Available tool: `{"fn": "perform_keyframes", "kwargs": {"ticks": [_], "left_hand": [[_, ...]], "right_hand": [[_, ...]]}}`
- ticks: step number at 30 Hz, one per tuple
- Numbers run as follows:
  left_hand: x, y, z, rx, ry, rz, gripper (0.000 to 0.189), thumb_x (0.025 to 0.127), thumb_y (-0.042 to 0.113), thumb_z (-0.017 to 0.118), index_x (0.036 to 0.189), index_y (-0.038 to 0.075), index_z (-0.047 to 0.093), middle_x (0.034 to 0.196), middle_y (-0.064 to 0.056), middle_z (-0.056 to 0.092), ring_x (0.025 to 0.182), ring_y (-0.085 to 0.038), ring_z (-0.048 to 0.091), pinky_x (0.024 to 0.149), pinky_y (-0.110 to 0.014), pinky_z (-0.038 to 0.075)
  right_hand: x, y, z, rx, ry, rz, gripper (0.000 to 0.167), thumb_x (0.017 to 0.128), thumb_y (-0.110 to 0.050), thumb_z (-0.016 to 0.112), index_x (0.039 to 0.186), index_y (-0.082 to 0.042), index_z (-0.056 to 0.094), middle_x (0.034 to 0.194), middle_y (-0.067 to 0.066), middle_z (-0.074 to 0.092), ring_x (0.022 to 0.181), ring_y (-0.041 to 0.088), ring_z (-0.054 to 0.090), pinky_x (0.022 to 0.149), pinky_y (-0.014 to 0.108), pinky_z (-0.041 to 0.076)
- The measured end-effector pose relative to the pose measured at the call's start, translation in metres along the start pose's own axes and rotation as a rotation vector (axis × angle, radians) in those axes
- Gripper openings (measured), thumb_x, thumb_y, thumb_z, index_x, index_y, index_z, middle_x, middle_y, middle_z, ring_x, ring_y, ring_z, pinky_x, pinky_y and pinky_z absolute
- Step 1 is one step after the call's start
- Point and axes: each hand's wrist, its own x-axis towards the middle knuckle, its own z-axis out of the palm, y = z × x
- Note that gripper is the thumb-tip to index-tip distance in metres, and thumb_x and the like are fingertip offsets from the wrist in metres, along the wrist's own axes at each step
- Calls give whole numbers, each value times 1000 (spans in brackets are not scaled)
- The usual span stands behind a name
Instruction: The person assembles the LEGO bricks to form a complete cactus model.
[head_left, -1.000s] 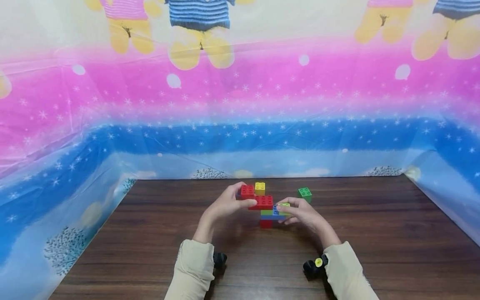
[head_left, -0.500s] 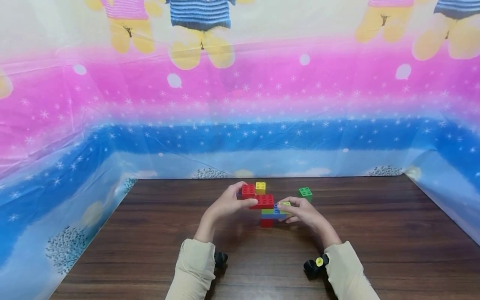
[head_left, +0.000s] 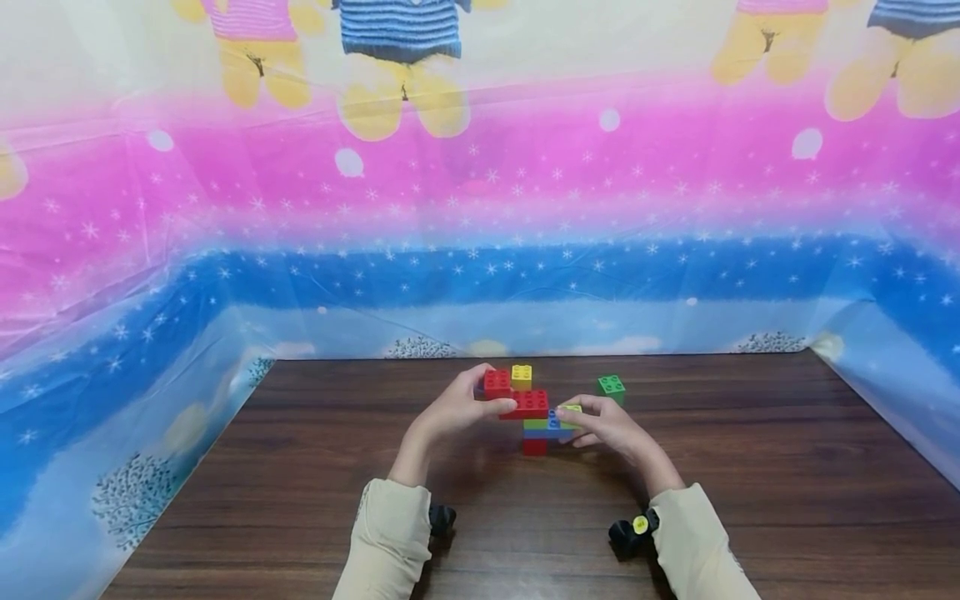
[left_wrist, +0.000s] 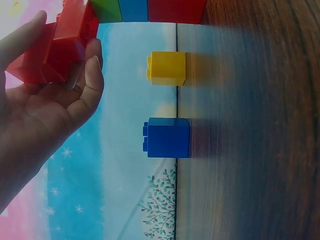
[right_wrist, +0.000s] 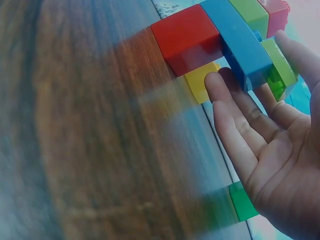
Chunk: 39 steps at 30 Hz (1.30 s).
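Just left of centre in the head view, the left hand (head_left: 452, 410) grips the red end of the stack (head_left: 534, 412), fingers narrowed round the top red brick (head_left: 497, 380) and the long red brick (head_left: 537, 402) under it. That end overhangs, so the hand probably serves best as a level prop, neither squeezing nor lifting. Centred in the left wrist view are a blue brick (left_wrist: 168, 138) and, above it in the frame, a yellow brick (left_wrist: 168, 68), apart from each other.

At the middle of the head view, the stack stands on a red base (head_left: 535, 448), with a blue bar (head_left: 534, 434) and a green layer (head_left: 535, 424) above.

Right of centre, the right hand (head_left: 609, 427) pinches a lime brick (head_left: 572, 409) at the bar's right end, its other fingers reaching lower, near the bar. Whether the lime brick is fully seated, I cannot tell. Since the bar juts past its base there, pressing straight down with a finger underneath seems wise; a sideways push could tip the stack.

Farther right, a green brick (head_left: 611, 385) stands apart. No container shows; the loose bricks stand directly on the surface (head_left: 300, 500).
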Motion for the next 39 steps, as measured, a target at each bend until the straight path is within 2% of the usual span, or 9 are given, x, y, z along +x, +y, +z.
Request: {"fn": "perform_keyframes", "kwargs": {"ticks": [12,20,31,39], "left_hand": [[0,0,-1,-5,-5,8,43,86,27,73,120,10,53,116,-9,62,111,-22,59,96,-43,52],[-1,1,0,18,0,18,39,87,27,72,117,9,54,110,-9,63,105,-20,60,93,-40,53],[1,0,0,22,3,32,37,88,26,71,115,8,54,109,-9,64,103,-20,60,92,-39,53],[2,0,0,18,-3,34,36,88,24,71,115,8,54,109,-9,64,101,-20,59,90,-38,53]], "right_hand": [[-3,-3,0,2,-8,-11,50,97,-37,58,128,2,55,114,19,67,92,20,71,83,34,59],[-1,1,-1,-33,41,-46,50,96,-37,60,127,2,57,128,25,59,94,21,70,83,34,59],[0,4,-1,-42,71,-45,49,95,-38,61,127,-2,59,130,24,58,95,23,70,82,34,59],[-1,2,-2,-18,98,-70,47,96,-37,59,126,0,60,130,23,59,104,18,66,84,34,59]]}}
